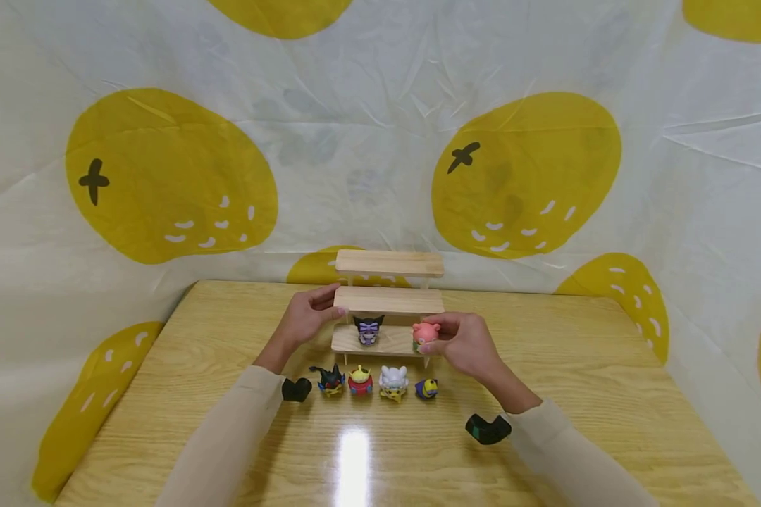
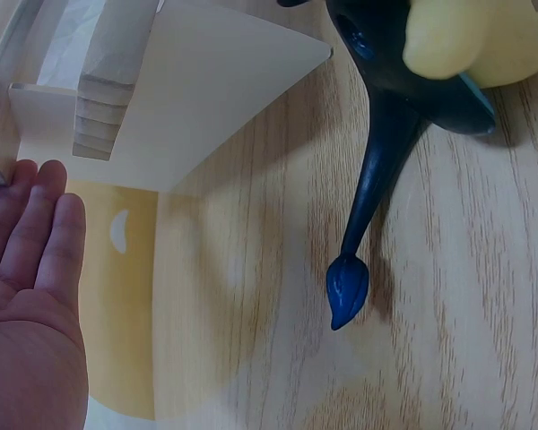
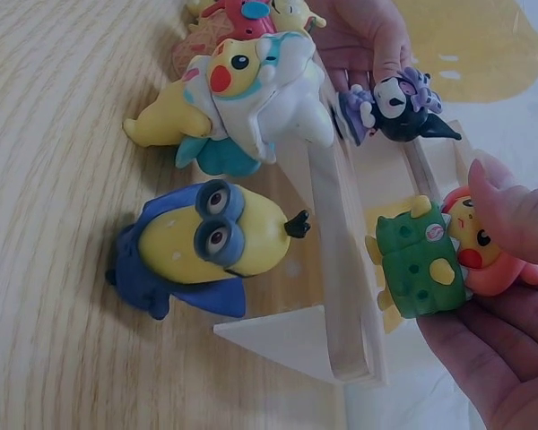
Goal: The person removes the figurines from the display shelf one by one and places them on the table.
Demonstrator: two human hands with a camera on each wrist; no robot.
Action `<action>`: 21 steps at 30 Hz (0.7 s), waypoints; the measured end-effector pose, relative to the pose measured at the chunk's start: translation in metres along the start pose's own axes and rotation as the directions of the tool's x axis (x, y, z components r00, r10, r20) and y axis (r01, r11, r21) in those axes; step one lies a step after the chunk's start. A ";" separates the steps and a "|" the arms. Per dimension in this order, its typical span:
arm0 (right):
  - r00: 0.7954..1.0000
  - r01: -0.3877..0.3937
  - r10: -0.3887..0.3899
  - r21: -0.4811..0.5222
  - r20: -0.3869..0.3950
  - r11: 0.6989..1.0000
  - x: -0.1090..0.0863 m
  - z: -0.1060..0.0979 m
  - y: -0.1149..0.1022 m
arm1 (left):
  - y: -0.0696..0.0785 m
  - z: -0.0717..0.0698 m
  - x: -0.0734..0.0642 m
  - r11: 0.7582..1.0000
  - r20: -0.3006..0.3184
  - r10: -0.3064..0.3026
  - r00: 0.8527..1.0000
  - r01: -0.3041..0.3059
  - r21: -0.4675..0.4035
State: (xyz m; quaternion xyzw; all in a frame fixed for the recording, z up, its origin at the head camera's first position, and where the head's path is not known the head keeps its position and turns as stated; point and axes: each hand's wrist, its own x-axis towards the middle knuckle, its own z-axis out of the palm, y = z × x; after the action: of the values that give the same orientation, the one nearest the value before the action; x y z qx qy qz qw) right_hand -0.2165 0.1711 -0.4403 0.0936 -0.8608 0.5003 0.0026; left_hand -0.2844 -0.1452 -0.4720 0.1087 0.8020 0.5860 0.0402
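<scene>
My right hand (image 1: 472, 343) pinches a Pikachu figurine (image 3: 423, 255) with a pink hood and green body between thumb and fingers, at the right end of the lowest step of a three-tier wooden display shelf (image 1: 388, 299). Whether its base touches the board I cannot tell. The left hand (image 1: 304, 317) holds the left end of the middle step, thumb in front and fingers behind. A black-and-purple Kuromi figurine (image 1: 368, 330) stands on the lowest step, left of the pink-hooded one.
Before the shelf, several figurines line up on the wooden table (image 1: 228, 422): a black-hooded one (image 1: 332, 381), a red-bodied one (image 1: 360, 381), a white-hooded Pikachu (image 1: 393, 383) and a blue-clad Minion (image 1: 427, 388). A lemon-print cloth (image 1: 368, 141) hangs behind.
</scene>
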 end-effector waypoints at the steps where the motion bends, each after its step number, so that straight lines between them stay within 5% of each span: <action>1: 1.000 0.002 -0.002 -0.002 0.000 1.000 0.000 0.000 0.000 | 0.000 0.000 0.000 1.000 -0.003 -0.004 1.000 0.004 0.001; 21: 1.000 -0.002 0.002 0.006 -0.013 1.000 -0.011 -0.012 0.003 | -0.001 0.000 0.000 1.000 0.002 -0.007 1.000 0.007 0.001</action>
State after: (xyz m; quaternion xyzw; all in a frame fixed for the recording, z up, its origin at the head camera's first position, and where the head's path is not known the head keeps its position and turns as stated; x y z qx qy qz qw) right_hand -0.2074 0.1843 -0.4385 0.0895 -0.8593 0.5035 0.0073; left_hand -0.2844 -0.1455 -0.4724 0.1066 0.8025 0.5855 0.0431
